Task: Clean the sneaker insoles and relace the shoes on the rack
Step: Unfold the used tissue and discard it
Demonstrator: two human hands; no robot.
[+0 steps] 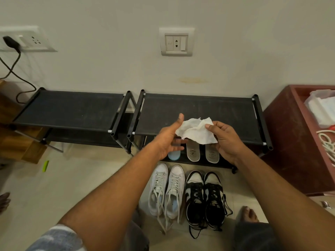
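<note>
The right hand [226, 142] pinches a crumpled, papery white wipe [196, 132] between thumb and curled fingers above the black fabric rack [199, 109], the left hand [167, 141] spread open, thumb straight at its edge, while two flat grey insoles [193, 153] lie on the lower shelf [202, 158].

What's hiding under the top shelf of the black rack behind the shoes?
Two grey insoles and a light blue one poke out. Their far ends are covered by the top shelf, and the left hand and wipe hide more.
</note>
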